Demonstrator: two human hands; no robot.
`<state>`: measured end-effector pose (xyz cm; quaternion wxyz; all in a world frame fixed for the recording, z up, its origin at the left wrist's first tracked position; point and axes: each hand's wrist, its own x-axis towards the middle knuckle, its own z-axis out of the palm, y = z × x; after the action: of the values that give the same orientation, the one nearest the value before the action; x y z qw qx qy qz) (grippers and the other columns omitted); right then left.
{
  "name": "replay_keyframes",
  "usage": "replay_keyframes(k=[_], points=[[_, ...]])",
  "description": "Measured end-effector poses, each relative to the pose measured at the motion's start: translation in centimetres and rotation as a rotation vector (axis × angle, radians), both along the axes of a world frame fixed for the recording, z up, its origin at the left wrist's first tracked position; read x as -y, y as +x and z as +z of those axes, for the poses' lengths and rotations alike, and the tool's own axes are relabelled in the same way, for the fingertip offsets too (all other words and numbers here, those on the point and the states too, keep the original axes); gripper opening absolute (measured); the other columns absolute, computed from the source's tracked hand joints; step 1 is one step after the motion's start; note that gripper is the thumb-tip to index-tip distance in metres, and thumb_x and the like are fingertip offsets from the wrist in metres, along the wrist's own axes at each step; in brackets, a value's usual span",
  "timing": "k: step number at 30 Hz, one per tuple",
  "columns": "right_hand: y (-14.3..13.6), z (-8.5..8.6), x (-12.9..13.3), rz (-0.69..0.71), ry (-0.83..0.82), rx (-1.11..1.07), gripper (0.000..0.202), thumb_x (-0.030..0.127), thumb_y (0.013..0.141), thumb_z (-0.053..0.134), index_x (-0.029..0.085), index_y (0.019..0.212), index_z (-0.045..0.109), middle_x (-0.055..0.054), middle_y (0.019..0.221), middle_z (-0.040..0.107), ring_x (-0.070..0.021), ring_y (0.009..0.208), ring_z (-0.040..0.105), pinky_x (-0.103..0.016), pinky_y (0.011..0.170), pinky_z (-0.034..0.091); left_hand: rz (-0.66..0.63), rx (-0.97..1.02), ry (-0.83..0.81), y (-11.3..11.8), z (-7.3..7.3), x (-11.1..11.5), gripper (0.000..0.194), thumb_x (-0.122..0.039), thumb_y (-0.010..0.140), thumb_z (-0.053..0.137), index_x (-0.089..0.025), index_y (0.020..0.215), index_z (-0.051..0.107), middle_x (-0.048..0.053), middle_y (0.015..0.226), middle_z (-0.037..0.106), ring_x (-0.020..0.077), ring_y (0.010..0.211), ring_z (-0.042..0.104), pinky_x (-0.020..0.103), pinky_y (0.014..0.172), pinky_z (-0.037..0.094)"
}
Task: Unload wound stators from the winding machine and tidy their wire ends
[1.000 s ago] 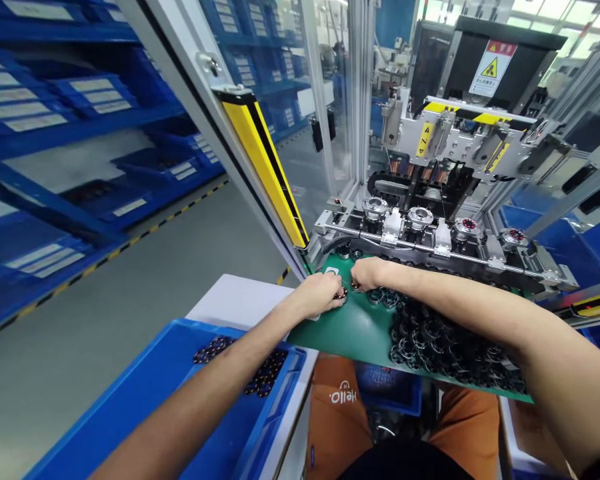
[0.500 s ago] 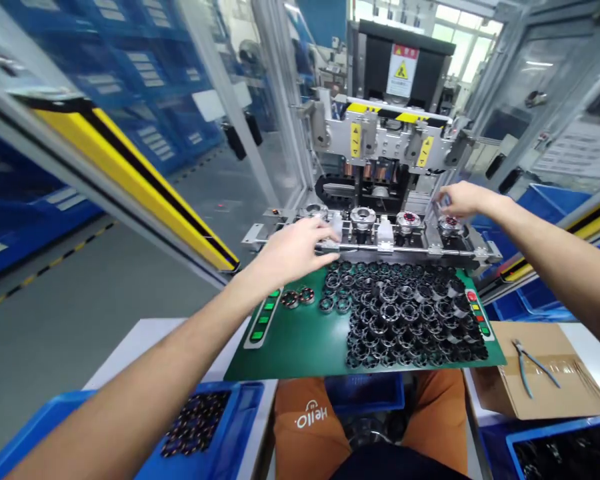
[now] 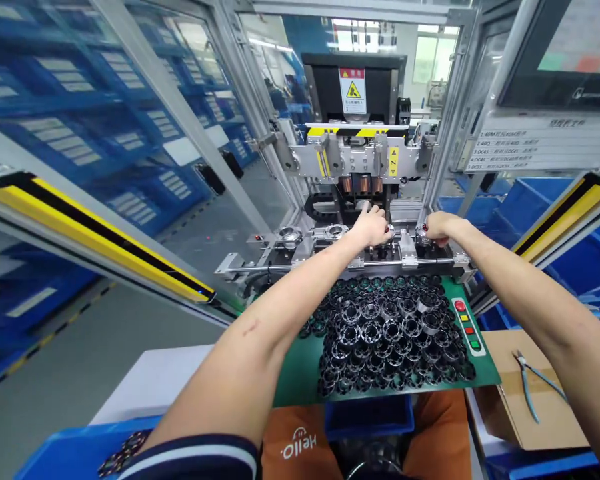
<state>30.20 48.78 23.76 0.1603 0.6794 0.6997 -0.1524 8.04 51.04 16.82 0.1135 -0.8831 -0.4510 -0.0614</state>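
Observation:
My left hand (image 3: 373, 228) reaches to the third round fixture on the machine's rail, its fingers closed round a stator (image 3: 387, 230) that shows dark red beside the fingertips. At the fourth fixture, on the far right, my right hand (image 3: 441, 227) pinches another stator (image 3: 425, 228) with a bit of red showing. Both parts are mostly covered by my fingers. To the left, two metal ring fixtures, the first (image 3: 290, 235) and the second (image 3: 336, 231), have open centres. In front, many black ring-shaped cores (image 3: 393, 330) are stacked on the green worktop (image 3: 300, 373).
Yellow guard bars, left (image 3: 105, 233) and right (image 3: 563, 223), flank the station. A button panel (image 3: 469, 327) sits at the worktop's right edge. Cutting pliers (image 3: 527, 387) lie on a cardboard box (image 3: 495, 353). A blue bin (image 3: 55, 443) with copper-wound parts stands lower left.
My left hand has moved right from the first fixture to the third and closed on its stator. My right hand has come down onto the fourth fixture's stator. The view has shifted.

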Motion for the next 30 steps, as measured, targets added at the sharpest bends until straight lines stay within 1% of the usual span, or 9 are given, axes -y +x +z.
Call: replay_keyframes(k=[6, 9, 14, 18, 21, 23, 25, 28, 30], points=[[0.8, -1.7, -1.1, -0.067, -0.166, -0.053, 0.031, 0.022, 0.092, 0.069, 0.001, 0.115, 0.069, -0.012, 0.081, 0.077, -0.0172, 0.068, 0.073, -0.028, 0.072, 0.059, -0.003, -0.038, -0.104, -0.2, -1.5, -1.6, 0.055, -0.056, 0.095, 0.043, -0.015, 0.097, 0.08, 0.016, 0.117, 0.068, 0.0337, 0.12, 0.053, 0.056, 0.115, 0.036], [0.8, -1.4, -1.2, -0.081, -0.216, -0.048, 0.031, 0.024, 0.091, 0.072, 0.001, 0.112, 0.07, -0.012, 0.084, 0.077, -0.0169, 0.073, 0.073, -0.027, 0.074, 0.057, -0.025, -0.028, -0.103, -0.3, -1.8, -1.7, 0.056, -0.054, 0.096, 0.04, -0.015, 0.095, 0.08, 0.016, 0.118, 0.068, 0.0329, 0.121, 0.052, 0.054, 0.114, 0.037], [1.2, 1.6, -1.3, -0.062, -0.229, -0.064, 0.028, 0.032, 0.092, 0.072, 0.006, 0.1, 0.073, -0.013, 0.091, 0.078, -0.0178, 0.082, 0.074, -0.028, 0.077, 0.057, -0.047, -0.005, -0.068, -0.3, -1.8, -0.9, 0.056, -0.053, 0.095, 0.04, -0.014, 0.091, 0.08, 0.016, 0.113, 0.068, 0.0327, 0.117, 0.053, 0.052, 0.111, 0.04], [1.6, 5.1, 0.2, -0.011, -0.134, -0.159, 0.031, 0.036, 0.101, 0.06, 0.009, 0.11, 0.071, -0.013, 0.099, 0.077, -0.0167, 0.085, 0.074, -0.029, 0.079, 0.057, -0.047, 0.056, -0.025, -0.1, -1.3, -0.1, 0.049, -0.049, 0.094, 0.046, -0.013, 0.092, 0.079, 0.016, 0.117, 0.066, 0.0343, 0.123, 0.05, 0.051, 0.113, 0.039], [1.6, 7.6, 4.0, 0.058, -0.065, -0.148, 0.037, 0.044, 0.103, 0.055, 0.013, 0.118, 0.069, -0.012, 0.098, 0.076, -0.0198, 0.084, 0.074, -0.033, 0.079, 0.057, -0.024, 0.139, 0.011, -0.1, 0.6, 0.1, 0.052, -0.052, 0.094, 0.048, -0.01, 0.101, 0.078, 0.019, 0.129, 0.061, 0.0385, 0.132, 0.044, 0.054, 0.116, 0.037], [1.6, 8.7, 8.0, 0.172, -0.005, -0.102, 0.043, 0.054, 0.103, 0.052, 0.017, 0.114, 0.07, -0.012, 0.096, 0.075, -0.0211, 0.084, 0.072, -0.035, 0.079, 0.056, -0.009, 0.213, 0.044, -0.6, 2.8, 0.5, 0.058, -0.058, 0.096, 0.046, -0.008, 0.106, 0.075, 0.02, 0.135, 0.057, 0.0405, 0.137, 0.04, 0.057, 0.115, 0.038], [1.7, 9.0, 13.0, 0.306, 0.061, -0.094, 0.042, 0.057, 0.103, 0.046, 0.023, 0.107, 0.07, -0.01, 0.091, 0.074, -0.0202, 0.08, 0.069, -0.035, 0.078, 0.053, -0.039, 0.287, 0.078, -1.8, 5.5, 1.8, 0.058, -0.06, 0.097, 0.046, -0.009, 0.107, 0.072, 0.018, 0.136, 0.056, 0.0402, 0.139, 0.039, 0.058, 0.117, 0.037], [1.6, 7.8, 21.1, 0.471, 0.127, -0.213, 0.043, 0.062, 0.103, 0.037, 0.03, 0.097, 0.065, -0.008, 0.082, 0.07, -0.0179, 0.064, 0.06, -0.036, 0.066, 0.044, -0.096, 0.26, 0.026, -5.9, 9.0, 6.4, 0.054, -0.06, 0.1, 0.043, -0.015, 0.108, 0.072, 0.012, 0.138, 0.053, 0.0359, 0.14, 0.041, 0.057, 0.122, 0.031], [0.8, 6.4, 26.0, 0.494, 0.075, -0.335, 0.04, 0.062, 0.102, 0.039, 0.031, 0.091, 0.062, -0.006, 0.081, 0.069, -0.0185, 0.063, 0.058, -0.036, 0.062, 0.041, -0.09, 0.221, -0.076, -9.9, 9.9, 11.2, 0.054, -0.063, 0.101, 0.04, -0.02, 0.105, 0.073, 0.009, 0.135, 0.055, 0.0322, 0.135, 0.045, 0.056, 0.121, 0.031]])
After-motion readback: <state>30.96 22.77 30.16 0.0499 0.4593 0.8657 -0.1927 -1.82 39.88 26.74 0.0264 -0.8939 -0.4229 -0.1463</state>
